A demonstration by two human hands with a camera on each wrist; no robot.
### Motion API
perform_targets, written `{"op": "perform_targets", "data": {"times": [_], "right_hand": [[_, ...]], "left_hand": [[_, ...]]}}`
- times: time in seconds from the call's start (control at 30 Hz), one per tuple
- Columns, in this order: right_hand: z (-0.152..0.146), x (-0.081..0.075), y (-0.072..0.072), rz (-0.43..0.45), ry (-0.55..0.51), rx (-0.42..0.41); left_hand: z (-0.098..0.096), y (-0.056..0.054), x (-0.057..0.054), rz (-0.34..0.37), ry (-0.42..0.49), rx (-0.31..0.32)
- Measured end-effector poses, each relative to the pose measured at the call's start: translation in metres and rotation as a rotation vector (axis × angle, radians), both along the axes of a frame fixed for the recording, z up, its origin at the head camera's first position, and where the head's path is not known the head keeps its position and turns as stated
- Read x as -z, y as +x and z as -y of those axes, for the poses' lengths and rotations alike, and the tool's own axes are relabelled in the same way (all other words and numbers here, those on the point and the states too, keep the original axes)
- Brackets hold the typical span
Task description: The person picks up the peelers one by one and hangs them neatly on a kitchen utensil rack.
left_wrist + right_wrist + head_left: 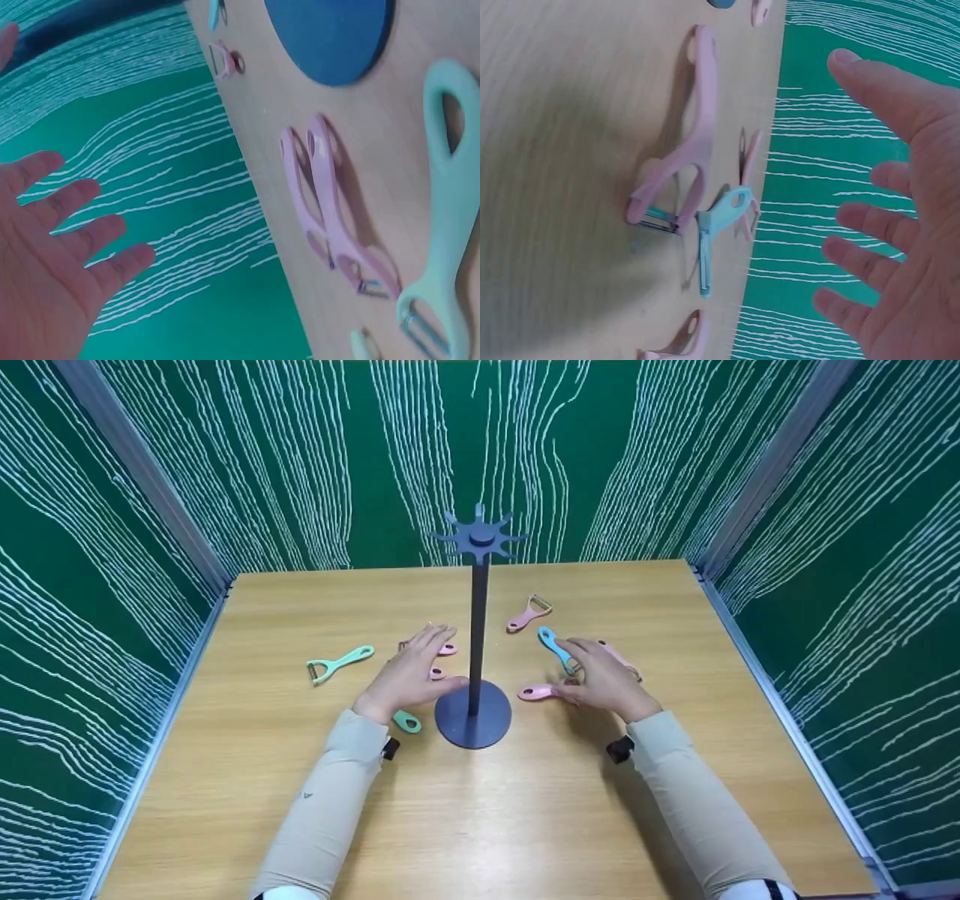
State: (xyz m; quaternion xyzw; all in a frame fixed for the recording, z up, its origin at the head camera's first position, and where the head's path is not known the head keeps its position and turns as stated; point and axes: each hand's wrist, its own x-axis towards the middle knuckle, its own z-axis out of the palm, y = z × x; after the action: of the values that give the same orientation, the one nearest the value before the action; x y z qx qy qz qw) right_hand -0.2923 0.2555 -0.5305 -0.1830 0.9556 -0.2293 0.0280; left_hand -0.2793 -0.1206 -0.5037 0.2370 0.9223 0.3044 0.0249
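Observation:
My left hand point(412, 673) hovers, fingers extended and holding nothing, left of a dark stand's pole point(478, 637). Below it are two pink peelers point(334, 199) lying side by side and a green peeler point(442, 225), all partly hidden in the head view. My right hand point(602, 679), fingers spread and holding nothing, is over the table right of the stand. Near it lie a pink peeler point(697, 127), a blue peeler point(724, 214) and another pink peeler point(611, 650), partly covered by the hand in the head view.
The stand has a round base point(457, 727) and a ring of hooks point(481, 536) on top. Another green peeler point(346, 660) lies far left, and a pink peeler point(525, 619) behind the stand to the right. Green, white-lined panels point(517, 457) border the wooden table point(480, 825).

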Motion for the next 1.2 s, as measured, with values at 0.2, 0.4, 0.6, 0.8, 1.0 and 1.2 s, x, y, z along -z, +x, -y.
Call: {"op": "perform_targets", "data": {"times": [0.2, 0.4, 0.6, 0.8, 1.0, 1.2], "right_hand": [[0.0, 0.011, 0.0, 0.0, -0.055, -0.054], [0.002, 0.019, 0.0, -0.053, -0.051, -0.104], [0.005, 0.026, -0.001, -0.033, -0.03, -0.125], [0.01, 0.029, -0.002, 0.008, -0.012, -0.154], [0.015, 0.032, -0.004, 0.02, 0.031, -0.189], [0.018, 0.036, -0.01, 0.009, 0.075, -0.23]], "left_hand": [[-0.008, 0.005, 0.004, 0.094, 0.14, -0.009], [-0.016, 0.006, 0.007, 0.143, 0.297, 0.025], [-0.021, 0.005, 0.011, 0.153, 0.368, 0.073], [-0.026, 0.003, 0.013, 0.163, 0.423, 0.093], [-0.03, 0.001, 0.014, 0.196, 0.453, 0.095], [-0.035, -0.002, 0.014, 0.217, 0.476, 0.098]]}}
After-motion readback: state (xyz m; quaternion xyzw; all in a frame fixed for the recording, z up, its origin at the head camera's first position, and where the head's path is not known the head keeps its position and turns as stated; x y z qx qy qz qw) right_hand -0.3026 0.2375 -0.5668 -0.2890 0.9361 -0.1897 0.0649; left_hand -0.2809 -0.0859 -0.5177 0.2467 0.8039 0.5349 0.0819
